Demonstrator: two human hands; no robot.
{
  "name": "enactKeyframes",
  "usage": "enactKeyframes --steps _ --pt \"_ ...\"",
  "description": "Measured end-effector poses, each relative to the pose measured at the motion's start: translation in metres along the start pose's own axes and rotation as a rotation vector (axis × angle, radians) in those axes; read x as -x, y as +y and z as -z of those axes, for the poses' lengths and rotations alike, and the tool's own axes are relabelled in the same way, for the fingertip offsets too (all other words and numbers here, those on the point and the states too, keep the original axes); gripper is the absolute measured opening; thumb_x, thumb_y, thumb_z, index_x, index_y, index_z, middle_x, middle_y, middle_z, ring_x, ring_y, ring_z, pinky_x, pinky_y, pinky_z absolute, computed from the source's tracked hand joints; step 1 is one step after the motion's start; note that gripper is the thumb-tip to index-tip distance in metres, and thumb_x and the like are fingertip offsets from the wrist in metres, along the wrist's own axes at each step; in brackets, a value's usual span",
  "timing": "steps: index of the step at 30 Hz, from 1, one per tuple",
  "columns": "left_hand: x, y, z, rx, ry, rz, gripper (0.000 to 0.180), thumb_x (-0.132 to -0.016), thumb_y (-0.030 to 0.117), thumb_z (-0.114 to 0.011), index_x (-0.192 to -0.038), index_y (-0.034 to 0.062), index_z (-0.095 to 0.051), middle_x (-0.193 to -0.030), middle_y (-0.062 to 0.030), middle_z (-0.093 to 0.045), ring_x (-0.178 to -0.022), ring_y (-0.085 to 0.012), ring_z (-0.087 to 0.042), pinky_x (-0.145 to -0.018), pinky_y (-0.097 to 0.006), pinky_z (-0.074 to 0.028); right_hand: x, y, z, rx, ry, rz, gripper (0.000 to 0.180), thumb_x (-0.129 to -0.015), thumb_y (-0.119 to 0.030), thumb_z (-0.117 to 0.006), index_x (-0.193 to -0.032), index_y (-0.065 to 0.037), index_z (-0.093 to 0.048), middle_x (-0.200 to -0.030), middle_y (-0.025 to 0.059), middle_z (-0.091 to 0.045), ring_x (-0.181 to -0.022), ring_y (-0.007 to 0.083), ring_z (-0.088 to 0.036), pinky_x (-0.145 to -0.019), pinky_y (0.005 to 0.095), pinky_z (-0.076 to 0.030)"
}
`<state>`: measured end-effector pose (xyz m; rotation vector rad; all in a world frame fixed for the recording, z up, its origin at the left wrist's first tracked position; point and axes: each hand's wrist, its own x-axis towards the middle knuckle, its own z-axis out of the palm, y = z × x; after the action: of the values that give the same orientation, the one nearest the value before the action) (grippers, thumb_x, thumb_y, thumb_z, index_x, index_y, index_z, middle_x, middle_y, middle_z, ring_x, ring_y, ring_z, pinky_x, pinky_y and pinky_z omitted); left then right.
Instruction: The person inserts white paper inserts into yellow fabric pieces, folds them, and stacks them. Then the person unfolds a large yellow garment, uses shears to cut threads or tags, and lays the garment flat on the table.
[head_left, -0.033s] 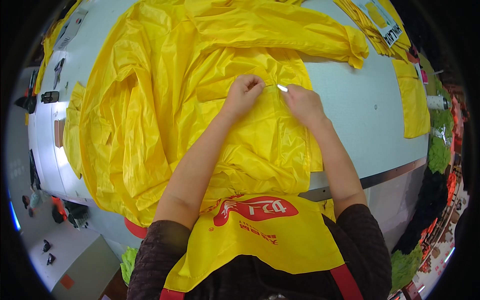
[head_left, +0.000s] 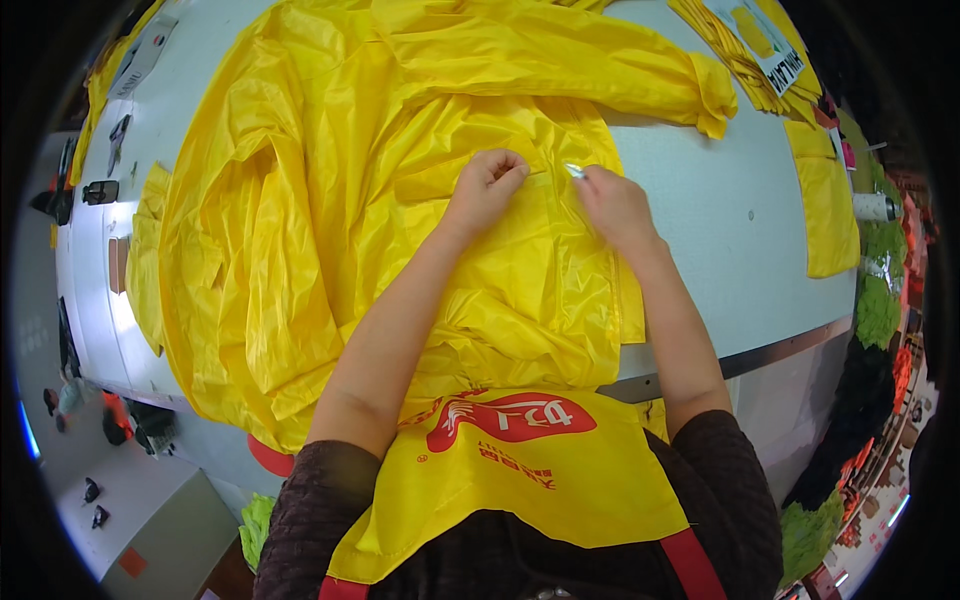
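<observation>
A shiny yellow raincoat-like garment (head_left: pixel 350 140) lies rumpled over the table in front of me, one sleeve stretched out along its far side. Over its pocket area, my left hand (head_left: pixel 487 192) is closed in a pinch of thumb and forefinger. What the pinch holds, if anything, is too small to make out. To its right, near a seam, my right hand (head_left: pixel 614 208) is closed around a small metal-tipped tool (head_left: pixel 575 171). Only the tool's bright pointed end shows past the fingers; the rest is hidden in my palm.
The pale table (head_left: pixel 720 220) shows to the right of the garment. Folded yellow pieces (head_left: pixel 825 205) lie at its right edge, and a stack of yellow cloth (head_left: pixel 725 45) is at the far right. A small dark object (head_left: pixel 100 193) sits on the left.
My right hand has shifted slightly right, away from my left hand, and the tool's tip has turned and moved with it. My left hand and the garment look unchanged.
</observation>
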<state>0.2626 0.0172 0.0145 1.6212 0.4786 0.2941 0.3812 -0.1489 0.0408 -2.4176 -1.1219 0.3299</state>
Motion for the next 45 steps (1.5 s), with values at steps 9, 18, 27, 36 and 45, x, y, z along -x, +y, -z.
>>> enactKeyframes --steps 9,18,27,36,45 --pt "0.089 0.100 0.059 -0.491 -0.173 -0.204 0.034 -0.082 0.030 -0.064 -0.103 0.0031 -0.060 -0.100 -0.0157 -0.061 -0.092 -0.0288 -0.058 -0.079 -0.033 -0.046 0.019 0.046 0.038 -0.341 0.202 -0.425 0.034 -0.080 -0.031 -0.067 -0.081 0.000 -0.054 -0.065 0.0054 -0.052 -0.060 0.0143 -0.046 -0.058 0.0298 -0.042" --pt "0.136 0.015 0.067 -1.259 0.053 -0.265 0.045 -0.079 0.028 -0.064 -0.114 0.0018 -0.055 -0.122 -0.0171 -0.052 -0.113 -0.0292 -0.049 -0.094 -0.039 -0.038 0.099 0.037 0.014 -0.747 -0.059 -0.503 0.023 -0.077 -0.016 -0.069 -0.083 0.001 -0.055 -0.072 0.0018 -0.054 -0.065 0.0089 -0.048 -0.059 0.0240 -0.042" --pt "0.155 0.074 0.008 -0.668 0.081 -0.253 0.036 -0.081 0.030 -0.065 -0.100 -0.0009 -0.062 -0.096 -0.0178 -0.064 -0.090 -0.0333 -0.061 -0.077 -0.039 -0.049 0.140 0.011 0.033 -1.320 0.096 -0.492 0.027 -0.088 -0.009 -0.054 -0.110 0.006 -0.053 -0.102 0.0108 -0.062 -0.086 0.0162 -0.061 -0.076 0.0294 -0.050" --pt "0.134 0.105 -0.044 0.138 -0.141 -0.027 0.037 -0.089 0.032 -0.058 -0.101 -0.0029 -0.061 -0.087 -0.0070 -0.065 -0.076 -0.0178 -0.061 -0.071 -0.027 -0.048 0.075 -0.070 0.078 -1.482 -0.141 -0.145 0.026 -0.094 -0.026 -0.050 -0.104 -0.002 -0.055 -0.095 0.0064 -0.063 -0.080 0.0123 -0.061 -0.062 0.0227 -0.047" --pt "0.162 0.073 -0.033 0.321 -0.082 0.038 0.031 -0.098 0.028 -0.044 -0.090 0.0008 -0.057 -0.076 0.0044 -0.051 -0.070 -0.0053 -0.045 -0.063 -0.022 -0.042 0.153 -0.058 0.040 -1.334 -0.177 -0.096 0.027 -0.094 -0.025 -0.049 -0.103 -0.001 -0.058 -0.088 0.0026 -0.062 -0.078 0.0049 -0.055 -0.058 0.0176 -0.041"
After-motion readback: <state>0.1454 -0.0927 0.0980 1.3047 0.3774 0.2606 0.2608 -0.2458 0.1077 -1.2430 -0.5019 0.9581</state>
